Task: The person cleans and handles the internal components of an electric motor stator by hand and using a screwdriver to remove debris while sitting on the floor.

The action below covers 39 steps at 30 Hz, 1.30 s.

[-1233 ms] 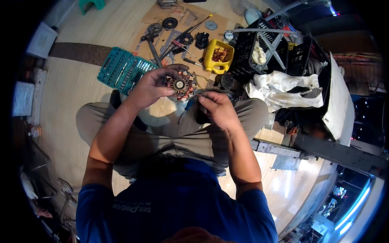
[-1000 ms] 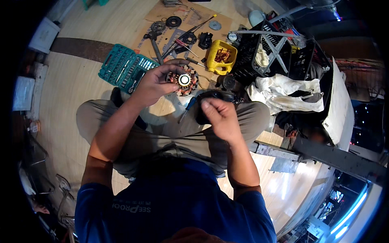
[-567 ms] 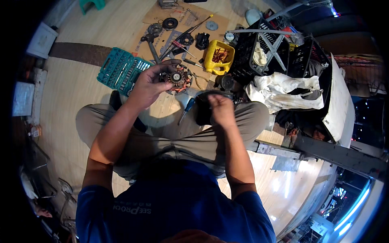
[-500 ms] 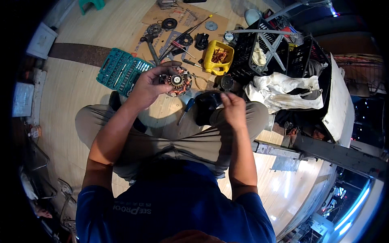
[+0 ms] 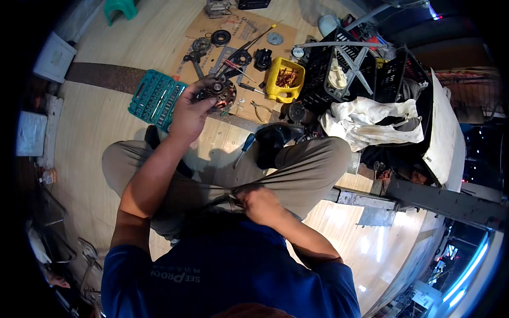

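My left hand (image 5: 194, 108) grips a round motor part (image 5: 226, 95) with copper windings and a central bearing, held up above the cardboard sheet (image 5: 191, 32). My right hand (image 5: 256, 204) is down on my trousers at the lap, its fingertips blurred and partly hidden, so what it holds is unclear. Beyond the motor part lie a yellow jug of copper bits (image 5: 283, 79), yellow-handled pliers (image 5: 260, 110) and screwdrivers (image 5: 249, 87). A teal socket set (image 5: 148, 95) is open to the left. A blue-handled screwdriver (image 5: 245, 148) lies by my right shoe (image 5: 270, 148).
Black crates (image 5: 318, 74) with white cloth (image 5: 371, 122) stand to the right, beside a grey beam (image 5: 440, 204). A green stool (image 5: 119, 9) is at the back left, a white box (image 5: 54, 57) at the left. Dark machine parts (image 5: 220, 37) lie on the cardboard.
My right hand has dropped from beside the motor part to my lap. My left hand has moved up and to the left, still holding the motor part.
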### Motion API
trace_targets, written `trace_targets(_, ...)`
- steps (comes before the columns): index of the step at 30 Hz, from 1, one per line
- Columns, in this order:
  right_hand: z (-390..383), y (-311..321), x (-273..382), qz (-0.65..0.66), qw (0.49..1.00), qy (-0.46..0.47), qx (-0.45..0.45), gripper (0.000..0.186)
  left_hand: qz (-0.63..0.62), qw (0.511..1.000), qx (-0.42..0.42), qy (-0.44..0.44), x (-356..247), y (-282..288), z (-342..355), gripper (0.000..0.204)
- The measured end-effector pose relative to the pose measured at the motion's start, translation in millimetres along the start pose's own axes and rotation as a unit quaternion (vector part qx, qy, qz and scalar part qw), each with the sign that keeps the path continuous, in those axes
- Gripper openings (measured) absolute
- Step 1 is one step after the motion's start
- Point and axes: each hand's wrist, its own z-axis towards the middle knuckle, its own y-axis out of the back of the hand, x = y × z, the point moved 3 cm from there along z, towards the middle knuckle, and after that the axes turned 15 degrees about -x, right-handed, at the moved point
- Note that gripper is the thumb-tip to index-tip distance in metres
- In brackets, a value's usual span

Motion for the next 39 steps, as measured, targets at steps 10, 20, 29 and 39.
trace_targets(10, -62, 124, -100, -0.091, 0.903, -0.162, -0.388, 0.017, 0.057, 0.968, 0.199, 0.142, -22, 3, -3, 0.042)
trace_targets(20, -108, 139, -26, -0.020, 0.951, -0.083, -0.297, 0.016, 0.284, 0.955, 0.013, -0.089, -4, -1, 6, 0.037)
trace_targets(29, -272, -8, -136, -0.043, 0.932, -0.320, -0.164, 0.017, 0.006, 0.996, -0.081, -0.029, -8, 13, 14, 0.041)
trace_targets(39, -520, -136, -209, -0.033, 0.850, -0.523, 0.050, 0.033, 0.026, 0.997, -0.008, -0.075, -8, -3, -2, 0.038)
